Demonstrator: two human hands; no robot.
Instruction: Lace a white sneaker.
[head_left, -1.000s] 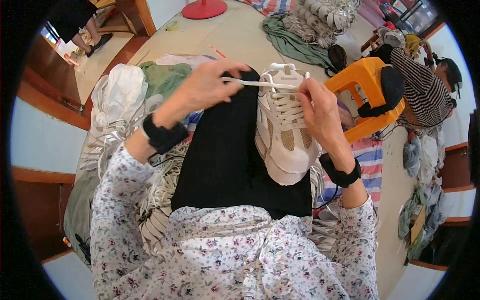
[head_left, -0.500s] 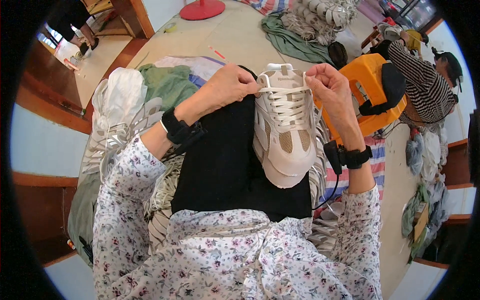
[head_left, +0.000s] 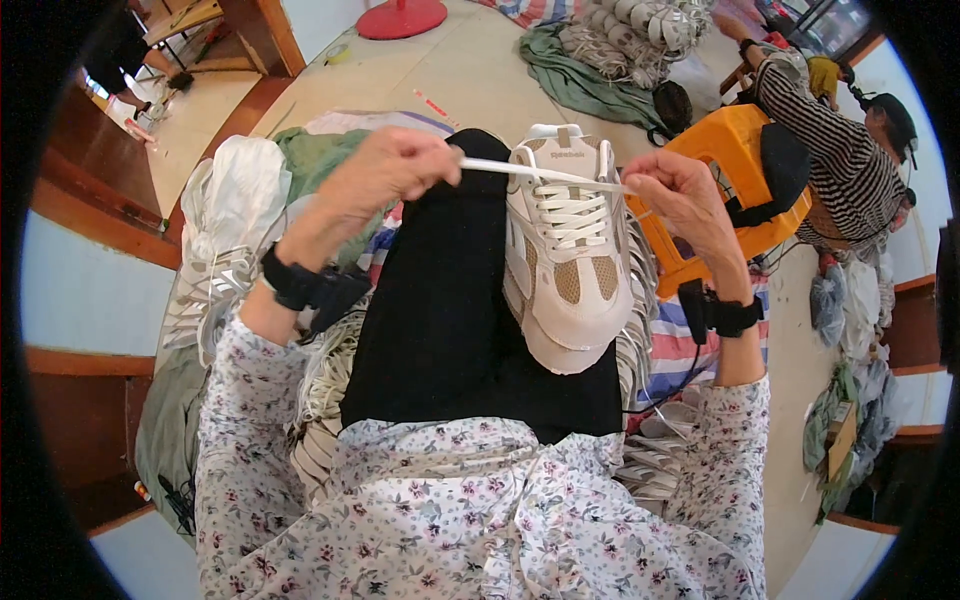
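A white and beige sneaker (head_left: 567,250) rests on my lap over black cloth (head_left: 440,330), its toe pointing toward me. White shoelace (head_left: 505,168) crosses its upper part in several rows. My left hand (head_left: 405,172), to the left of the shoe and a bit blurred, pinches one end of the lace and pulls it out taut. At the shoe's right side, my right hand (head_left: 690,205) pinches the other end between thumb and fingers. Both lace ends stretch almost level across the top of the tongue. Each of my wrists wears a black strapped device.
Many pale shoe parts (head_left: 225,260) are piled at my left, and more lie along my right side. An orange plastic stool (head_left: 715,150) with a black item on it stands at right. Beyond it sits a person in a striped top (head_left: 845,150). A red round base (head_left: 402,18) stands ahead.
My left hand has moved left and away from the shoe, drawing the lace out long and tight. My right hand has shifted slightly right and down. The sneaker has barely moved.
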